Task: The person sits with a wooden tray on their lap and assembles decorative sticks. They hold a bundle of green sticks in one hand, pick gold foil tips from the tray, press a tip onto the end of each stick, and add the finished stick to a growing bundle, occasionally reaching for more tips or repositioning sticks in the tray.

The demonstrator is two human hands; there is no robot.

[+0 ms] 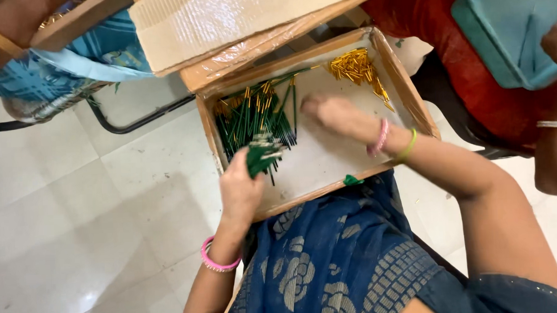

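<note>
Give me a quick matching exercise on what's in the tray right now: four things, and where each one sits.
Things:
1. left hand
2. right hand
3. gold pieces
4. loose green sticks

Places:
A. heaped in the far right corner of the cardboard tray
B. spread over the tray's left part
C. at the near edge, gripping a bundle of green sticks
D. reaching over the tray's bare middle, fingers blurred

Pairs: 1-C, 2-D, 3-A, 4-B
</note>
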